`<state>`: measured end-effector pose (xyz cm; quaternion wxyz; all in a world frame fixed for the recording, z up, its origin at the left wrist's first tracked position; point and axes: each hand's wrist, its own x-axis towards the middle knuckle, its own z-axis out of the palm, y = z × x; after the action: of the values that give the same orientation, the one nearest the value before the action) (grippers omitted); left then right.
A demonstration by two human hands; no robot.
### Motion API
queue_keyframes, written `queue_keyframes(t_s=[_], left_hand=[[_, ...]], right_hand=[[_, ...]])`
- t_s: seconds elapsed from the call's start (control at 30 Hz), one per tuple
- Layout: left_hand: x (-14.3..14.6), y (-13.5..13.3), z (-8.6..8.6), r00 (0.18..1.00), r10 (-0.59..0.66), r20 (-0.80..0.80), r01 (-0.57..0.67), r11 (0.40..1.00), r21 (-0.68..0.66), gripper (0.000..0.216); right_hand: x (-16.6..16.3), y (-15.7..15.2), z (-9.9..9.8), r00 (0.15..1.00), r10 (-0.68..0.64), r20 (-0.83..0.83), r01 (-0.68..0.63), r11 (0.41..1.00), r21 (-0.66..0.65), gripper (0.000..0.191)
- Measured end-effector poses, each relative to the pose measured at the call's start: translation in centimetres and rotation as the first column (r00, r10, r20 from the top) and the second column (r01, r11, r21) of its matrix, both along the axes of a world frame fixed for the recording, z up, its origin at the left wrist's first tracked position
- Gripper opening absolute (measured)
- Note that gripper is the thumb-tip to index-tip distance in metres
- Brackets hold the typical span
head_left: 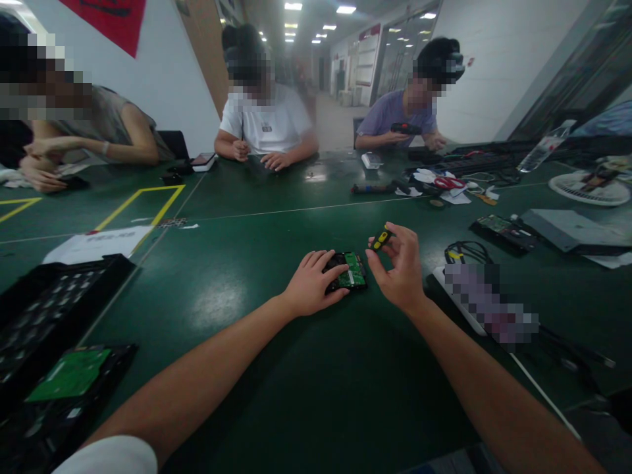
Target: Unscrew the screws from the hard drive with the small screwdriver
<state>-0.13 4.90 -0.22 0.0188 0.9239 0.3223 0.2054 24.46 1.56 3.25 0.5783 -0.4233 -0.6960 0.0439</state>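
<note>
A hard drive (354, 268) with a green circuit board facing up lies on the dark green table in front of me. My left hand (316, 283) rests over its left side and grips it, index finger across the board and thumb at the near edge. Just right of the drive, my right hand (399, 270) is raised off the table. Between thumb and fingers it pinches a short black-and-yellow tool handle (380, 238), tilted, apart from the drive; I see no shaft or tip on it.
At left stand a black slotted tray (64, 296) and another green-board drive (72, 375). To the right are a white power strip (459, 303), cables, a circuit-board device (503, 232), a grey box (575, 230) and a white fan grille (587, 189). Three people sit across the table.
</note>
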Motion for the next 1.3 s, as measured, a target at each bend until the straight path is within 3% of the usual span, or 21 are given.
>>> queue_keyframes(t_s=[0.4,0.7,1.3], left_hand=[[-0.03,-0.05,0.05,1.000,-0.002,-0.001,0.002,1.000,0.005,0.062],[-0.01,-0.05,0.13,1.000,0.001,0.001,-0.001,1.000,0.005,0.061],[0.00,-0.15,0.18,1.000,-0.005,0.012,0.005,1.000,-0.009,0.060]], right_hand=[[-0.01,-0.17,0.55,0.995,-0.066,0.068,0.064,0.997,0.040,0.074],[-0.33,-0.02,0.26,0.999,0.023,-0.024,-0.022,1.000,0.007,0.071],[-0.08,-0.08,0.64,0.993,-0.083,0.088,0.079,0.996,0.041,0.072]])
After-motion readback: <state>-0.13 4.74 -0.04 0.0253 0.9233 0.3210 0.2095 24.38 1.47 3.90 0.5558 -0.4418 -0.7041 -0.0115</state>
